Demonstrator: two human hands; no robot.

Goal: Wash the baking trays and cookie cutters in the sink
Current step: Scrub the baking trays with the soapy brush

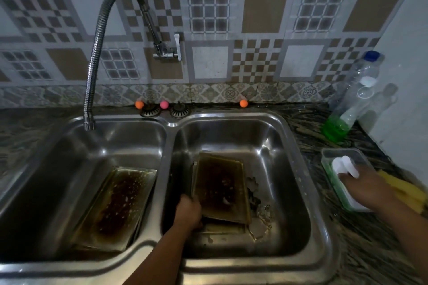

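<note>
A double steel sink fills the view. A dirty, dark-stained baking tray leans in the left basin. In the right basin a second stained tray is tilted up, and my left hand grips its lower left edge. Metal cookie cutters lie on the basin floor to the right of that tray. My right hand is on the counter at a clear plastic container, holding a white soapy sponge; how its fingers lie is blurred.
The flexible tap hangs over the left basin, no water running. A bottle with green liquid leans on the right wall. Yellow cloth lies beside the container. Two drain plugs and small coloured balls sit behind the sink.
</note>
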